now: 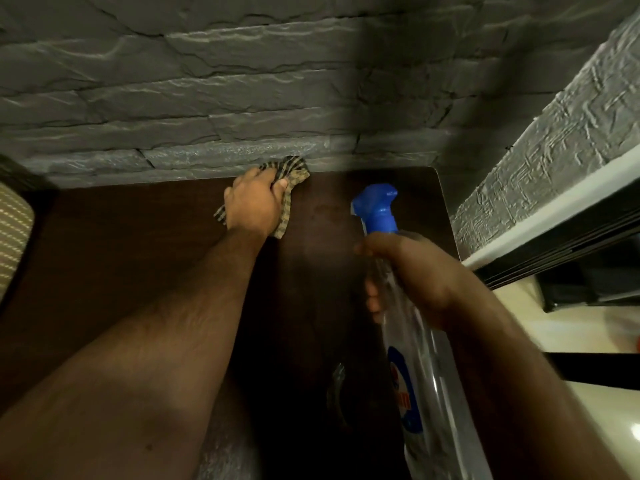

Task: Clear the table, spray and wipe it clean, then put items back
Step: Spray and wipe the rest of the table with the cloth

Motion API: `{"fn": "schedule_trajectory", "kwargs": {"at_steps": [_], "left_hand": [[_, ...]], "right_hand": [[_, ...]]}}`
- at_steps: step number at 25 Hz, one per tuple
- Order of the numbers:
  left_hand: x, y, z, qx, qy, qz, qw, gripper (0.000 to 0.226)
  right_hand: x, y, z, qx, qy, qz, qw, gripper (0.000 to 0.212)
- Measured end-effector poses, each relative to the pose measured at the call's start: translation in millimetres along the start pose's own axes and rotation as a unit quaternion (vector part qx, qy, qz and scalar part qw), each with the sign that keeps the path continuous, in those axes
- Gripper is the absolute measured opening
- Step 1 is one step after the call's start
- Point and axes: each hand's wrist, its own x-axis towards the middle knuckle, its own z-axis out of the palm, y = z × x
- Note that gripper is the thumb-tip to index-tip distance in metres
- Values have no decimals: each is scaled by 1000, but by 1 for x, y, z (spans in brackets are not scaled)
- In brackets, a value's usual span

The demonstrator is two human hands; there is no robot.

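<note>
The spray bottle [415, 341] is clear plastic with a blue trigger head; its label shows a blue oval rim with red and orange lettering, too blurred and turned away to read. The right hand [412, 275] grips the bottle at its neck just under the trigger head, fingers curled round it, with the nozzle pointing away over the far part of the worktop [138, 254]. The bottle is tilted, its base toward the camera, held above the dark brown surface. The left arm stretches forward, and the left hand [254, 202] grips a striped cleaning cloth [292, 174], pressing it down on the worktop at the far edge, against the grey stone-textured wall [242, 81]. A woven cushion [14, 233] shows at the left edge.
</note>
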Motion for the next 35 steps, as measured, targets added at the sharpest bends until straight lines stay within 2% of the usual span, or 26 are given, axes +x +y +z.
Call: {"fn": "schedule_trajectory", "kwargs": {"at_steps": [4,8,13,14,17,18,19,21,22,23,24,26,27,29,30,31,34,35], "left_hand": [[1,1,1,8,8,-12,1000,36],[0,3,2,12,3,-20,1000,37],[-6,21,4,-5,7,-75,997,36],[-13,28,4,-15,11,-60,998,34],[-61,28,9,-1,-19,106,994,33],[-66,21,11,9,-35,136,990,37],[-57,16,10,13,-43,128,991,40],[-18,28,9,11,-23,35,999,39],[-8,45,12,12,-40,15,999,36],[-10,63,15,19,-49,39,998,33],[-23,75,18,18,-54,99,993,30],[-52,60,19,3,-78,181,980,32],[-50,44,13,2,-80,165,983,36],[-14,27,9,37,-29,68,997,40],[-1,36,7,36,-22,36,998,37],[-1,50,9,31,-32,38,998,33],[-60,63,15,7,-95,182,979,34],[-73,51,14,11,-98,197,976,37]], "right_hand": [[-6,22,7,10,-50,38,998,34],[-12,29,-3,44,-3,38,998,33],[-11,-2,-23,52,61,-46,996,22],[-12,-8,-24,55,61,-59,995,22],[-14,-13,-24,92,34,-49,994,21],[-15,-13,-25,103,26,-37,994,22],[-16,-11,-25,106,24,-29,994,22],[-15,-7,-26,91,31,-30,995,20],[-15,-6,-27,84,37,-35,995,20],[-15,-5,-28,79,38,-39,995,20],[-15,-4,-30,71,36,-42,996,22],[-15,-1,-33,50,38,-42,997,31],[-16,1,-36,40,49,-38,997,38],[-16,5,-41,34,61,-35,997,45],[-15,8,-42,37,59,-34,997,45],[-15,10,-42,43,55,-36,997,43],[-14,15,-41,46,51,-39,997,34],[-14,16,-40,38,45,-37,998,37]]}}
